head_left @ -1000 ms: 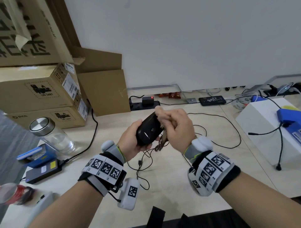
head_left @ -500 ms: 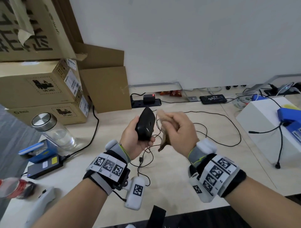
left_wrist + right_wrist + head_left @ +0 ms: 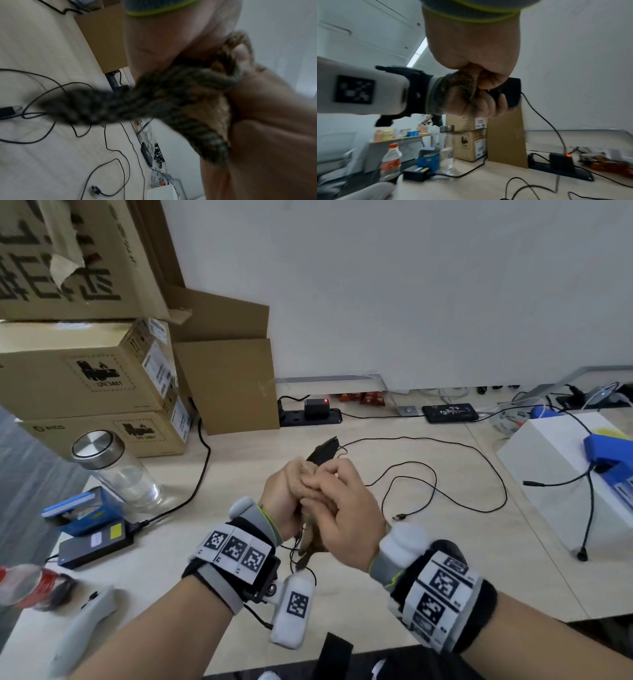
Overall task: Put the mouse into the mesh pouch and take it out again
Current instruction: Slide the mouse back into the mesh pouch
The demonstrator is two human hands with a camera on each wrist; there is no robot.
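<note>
Above the middle of the bench (image 3: 428,546), the left hand (image 3: 282,501) grips the black mouse (image 3: 323,451) while the right hand's (image 3: 346,515) fingers pinch the bunched mesh pouch (image 3: 310,542) against it, so insertion looks not yet done, removal still ahead.

Stacked cardboard boxes (image 3: 85,378), glass jar (image 3: 116,470), power strip (image 3: 310,416), white box (image 3: 561,460) on desk (image 3: 445,542).
</note>
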